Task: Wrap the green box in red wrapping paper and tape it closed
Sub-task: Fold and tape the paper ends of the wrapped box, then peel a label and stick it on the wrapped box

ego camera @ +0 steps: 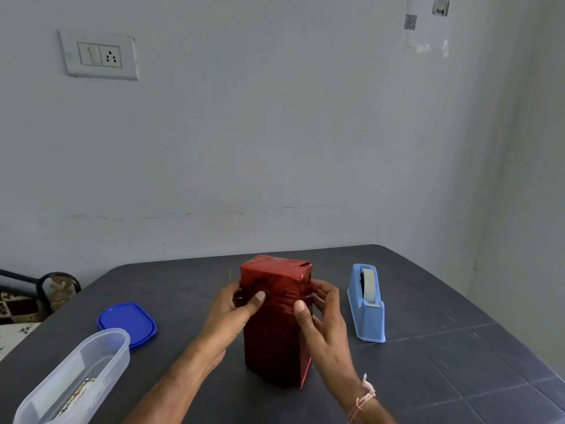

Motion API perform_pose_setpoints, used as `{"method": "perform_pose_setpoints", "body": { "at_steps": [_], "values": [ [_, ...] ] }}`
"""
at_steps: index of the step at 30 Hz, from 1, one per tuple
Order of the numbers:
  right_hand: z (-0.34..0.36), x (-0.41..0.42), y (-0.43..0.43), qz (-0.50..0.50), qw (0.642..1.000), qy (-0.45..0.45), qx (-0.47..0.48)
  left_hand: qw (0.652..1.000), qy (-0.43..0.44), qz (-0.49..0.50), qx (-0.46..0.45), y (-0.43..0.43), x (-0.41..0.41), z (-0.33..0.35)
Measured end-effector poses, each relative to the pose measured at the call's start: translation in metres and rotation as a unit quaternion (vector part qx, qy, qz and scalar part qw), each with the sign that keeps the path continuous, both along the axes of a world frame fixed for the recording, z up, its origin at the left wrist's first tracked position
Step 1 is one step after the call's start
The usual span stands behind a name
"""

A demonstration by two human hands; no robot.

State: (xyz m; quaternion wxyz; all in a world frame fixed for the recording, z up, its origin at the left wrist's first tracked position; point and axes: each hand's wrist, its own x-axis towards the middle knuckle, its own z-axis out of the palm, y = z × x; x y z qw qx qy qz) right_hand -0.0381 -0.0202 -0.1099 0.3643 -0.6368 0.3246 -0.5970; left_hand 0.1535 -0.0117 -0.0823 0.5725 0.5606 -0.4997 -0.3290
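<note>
The box (pixel 276 332) stands upright in the middle of the dark table, fully covered in shiny red wrapping paper; no green shows. My left hand (pixel 235 304) grips its upper left side, thumb lying across the front face. My right hand (pixel 321 313) grips the upper right side, thumb on the front edge and fingers curled round the right face. A light blue tape dispenser (pixel 367 304) with a roll of pale tape stands just right of the box, apart from my right hand.
A blue plastic lid (pixel 127 323) lies at the left. A clear oblong container (pixel 73 381) sits at the front left corner. The dark table (pixel 458 362) ends at a grey wall behind. A chair arm shows at far left.
</note>
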Motion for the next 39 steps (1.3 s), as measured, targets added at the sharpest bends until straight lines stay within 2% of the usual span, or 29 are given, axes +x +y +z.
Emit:
{"method": "perform_pose_setpoints", "body": {
  "at_steps": [3, 6, 9, 15, 19, 35, 39],
  "values": [
    [-0.01, -0.001, -0.003, 0.032, 0.999, 0.018, 0.02, 0.999, 0.021, 0.035, -0.022, 0.0, -0.006, -0.001],
    [-0.012, -0.005, -0.017, 0.048, 0.995, 0.016, 0.084, 0.997, 0.027, 0.061, -0.023, -0.002, -0.004, 0.001],
    [-0.016, -0.006, -0.028, 0.046, 0.984, 0.035, 0.166, 0.999, 0.031, 0.026, 0.018, 0.003, -0.005, -0.013],
    [-0.031, -0.015, -0.037, 0.152, 0.938, 0.058, 0.305, 0.986, 0.049, -0.067, 0.145, 0.018, 0.009, -0.054],
    [-0.042, -0.02, -0.041, 0.149, 0.931, 0.041, 0.332, 0.98, 0.072, -0.094, 0.16, 0.026, 0.015, -0.068],
    [-0.023, -0.02, -0.031, 0.128, 0.927, 0.059, 0.348, 0.986, 0.087, -0.048, 0.131, 0.038, -0.001, -0.073],
    [-0.016, -0.017, -0.028, 0.082, 0.929, 0.115, 0.343, 0.985, 0.09, -0.033, 0.142, 0.041, -0.001, -0.072]
  ]
}}
